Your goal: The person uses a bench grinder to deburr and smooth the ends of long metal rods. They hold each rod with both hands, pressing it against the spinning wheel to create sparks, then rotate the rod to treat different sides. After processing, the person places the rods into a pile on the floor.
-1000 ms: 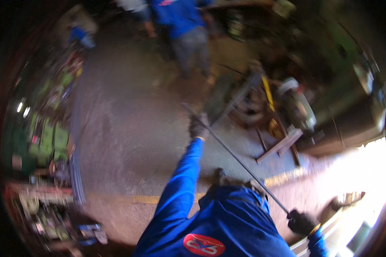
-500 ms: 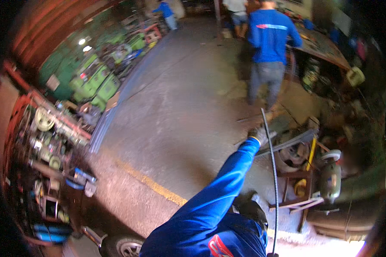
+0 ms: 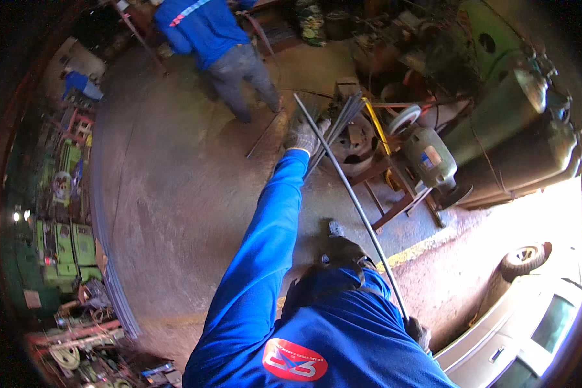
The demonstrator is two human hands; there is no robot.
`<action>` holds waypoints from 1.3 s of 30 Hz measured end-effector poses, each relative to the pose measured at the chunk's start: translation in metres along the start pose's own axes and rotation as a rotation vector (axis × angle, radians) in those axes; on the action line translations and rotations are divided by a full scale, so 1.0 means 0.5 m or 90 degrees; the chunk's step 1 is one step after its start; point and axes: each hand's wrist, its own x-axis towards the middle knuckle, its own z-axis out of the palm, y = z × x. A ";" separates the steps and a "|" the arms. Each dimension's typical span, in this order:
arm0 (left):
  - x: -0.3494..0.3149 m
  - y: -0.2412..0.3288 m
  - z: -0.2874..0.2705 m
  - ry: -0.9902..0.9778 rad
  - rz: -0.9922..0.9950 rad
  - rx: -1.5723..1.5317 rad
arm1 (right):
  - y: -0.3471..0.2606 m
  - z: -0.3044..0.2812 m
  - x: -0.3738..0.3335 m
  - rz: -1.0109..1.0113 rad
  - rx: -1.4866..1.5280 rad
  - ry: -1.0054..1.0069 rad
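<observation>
A long, thin steel bar [image 3: 359, 204] slants across the view from upper left to lower right. My right hand [image 3: 419, 333], in a dark glove and partly hidden by my body, is closed round its lower end. My left arm is stretched forward. The gloved left hand [image 3: 304, 138] is at the upper part of the bar, which crosses in front of its fingers; whether they grip it cannot be told. Right behind that hand lies a bundle of thin grey metal bars [image 3: 344, 119].
A grey bench grinder [image 3: 428, 158] stands on a brown metal frame [image 3: 394, 210]. Large dark cylinders [image 3: 524, 123] lie beyond it. A co-worker in blue [image 3: 204, 29] is at the top. Green machines [image 3: 68, 249] line the left. A light-coloured car [image 3: 520, 333] is at lower right.
The view has swung to the right, bringing the car into sight. The steel bar now slants more. My left arm is still outstretched, and my right hand has come into view.
</observation>
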 end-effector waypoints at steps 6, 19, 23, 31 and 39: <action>0.108 0.098 0.024 -0.003 0.028 0.068 | -0.104 -0.007 0.164 0.044 0.078 -0.007; 0.155 0.272 -0.005 -0.103 0.092 0.015 | -0.252 0.008 0.343 0.049 0.076 -0.004; 0.214 0.240 0.017 -0.143 0.143 -0.101 | -0.333 0.009 0.424 0.064 0.062 -0.031; 0.348 0.035 -0.002 0.005 0.364 -0.140 | -0.538 0.122 0.538 0.145 0.170 0.024; 0.285 -0.023 -0.064 -0.153 0.261 -0.079 | -0.572 0.375 0.555 0.277 0.478 -0.144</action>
